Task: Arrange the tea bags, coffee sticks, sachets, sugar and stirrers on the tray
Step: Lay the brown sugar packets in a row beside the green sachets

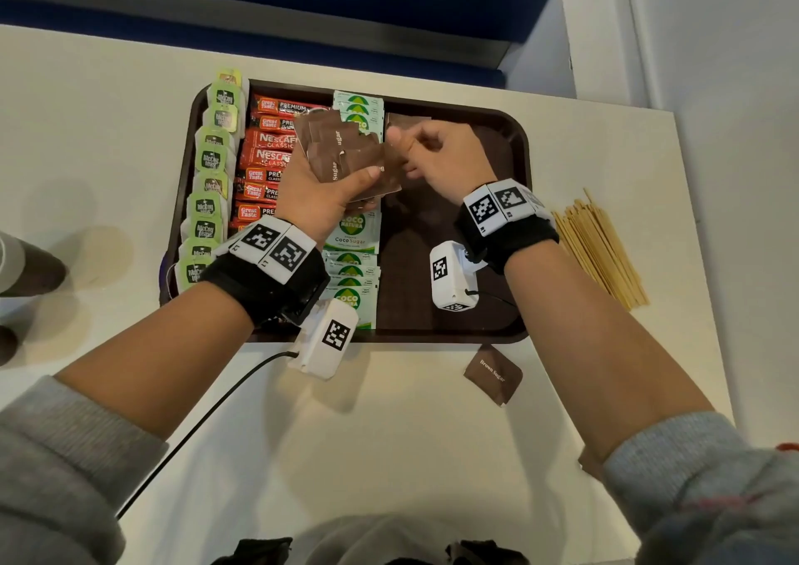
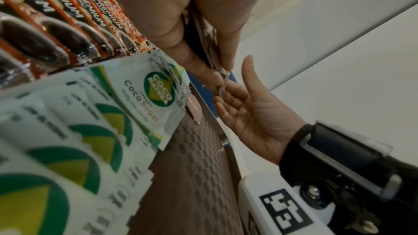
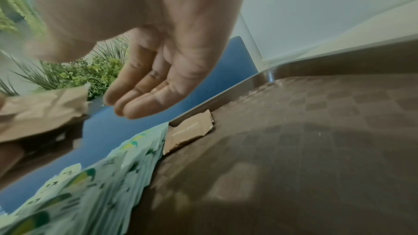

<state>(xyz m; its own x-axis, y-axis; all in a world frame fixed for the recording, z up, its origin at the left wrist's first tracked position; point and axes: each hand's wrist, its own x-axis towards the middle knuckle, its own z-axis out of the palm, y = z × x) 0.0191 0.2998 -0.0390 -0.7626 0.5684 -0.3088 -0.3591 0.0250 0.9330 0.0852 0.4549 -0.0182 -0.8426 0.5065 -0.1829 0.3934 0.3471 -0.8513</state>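
Observation:
The brown tray (image 1: 516, 149) holds a left column of green tea bags (image 1: 209, 158), red coffee sticks (image 1: 263, 158) and white-green coco sugar sachets (image 1: 352, 229). One brown sugar sachet (image 1: 406, 121) lies at the tray's back, beside the coco sugar. My left hand (image 1: 346, 179) grips a fan of brown sugar sachets (image 1: 346, 149) above the tray. My right hand (image 1: 404, 149) meets the fan's right edge. In the left wrist view its fingertips (image 2: 220, 96) touch a sachet's corner (image 2: 222, 78) while the thumb stands apart.
Wooden stirrers (image 1: 601, 249) lie in a bundle on the white table right of the tray. A loose brown sugar sachet (image 1: 493, 374) sits on the table in front of the tray. The tray's right half (image 1: 454, 227) is bare. A dark object (image 1: 26, 266) stands at the left edge.

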